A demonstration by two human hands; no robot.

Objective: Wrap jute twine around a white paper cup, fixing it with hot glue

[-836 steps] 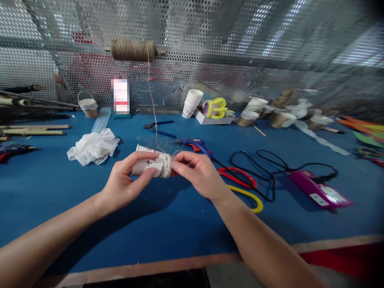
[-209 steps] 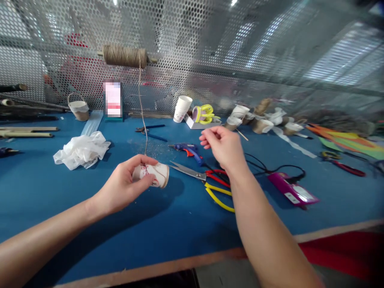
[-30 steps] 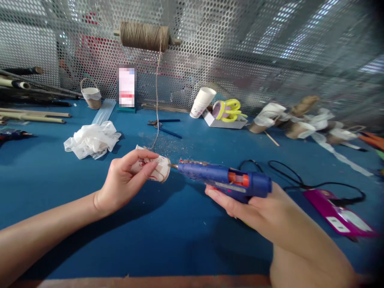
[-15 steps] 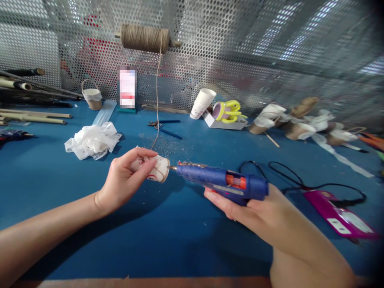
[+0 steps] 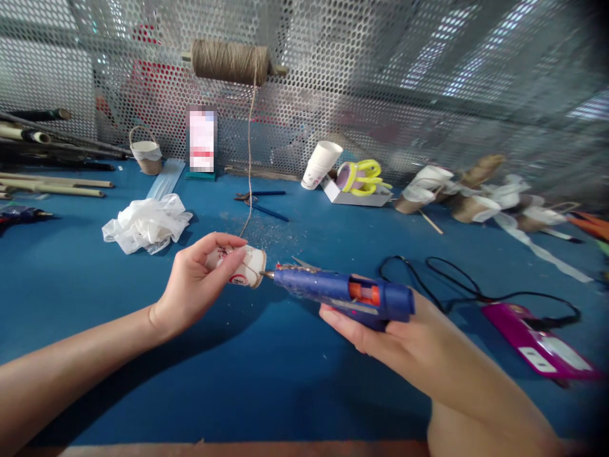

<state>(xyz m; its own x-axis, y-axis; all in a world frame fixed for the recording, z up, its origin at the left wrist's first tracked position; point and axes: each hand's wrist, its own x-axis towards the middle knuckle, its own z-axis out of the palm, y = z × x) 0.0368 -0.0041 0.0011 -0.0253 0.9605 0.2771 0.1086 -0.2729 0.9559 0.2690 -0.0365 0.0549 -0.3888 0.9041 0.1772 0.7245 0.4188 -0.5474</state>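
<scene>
My left hand is closed round a white paper cup lying on its side, its rim end facing right. Twine runs down from a spool to the cup, and a strand lies under my thumb. In my right hand is a blue hot glue gun, gripped by its handle. The metal nozzle meets the cup's right end near the lower edge; whether it touches cannot be made out. Behind the cup, blue-handled pliers lie on the blue table.
Crumpled white plastic and a twine-wrapped cup with a handle sit left. Stacked paper cups and a box with yellow-handled scissors stand behind. A purple badge on a black cord lies right. Perforated metal backs the table.
The glue gun has shifted slightly left and down, its nozzle now lower along the cup's end. My left hand and the cup have moved a little left.
</scene>
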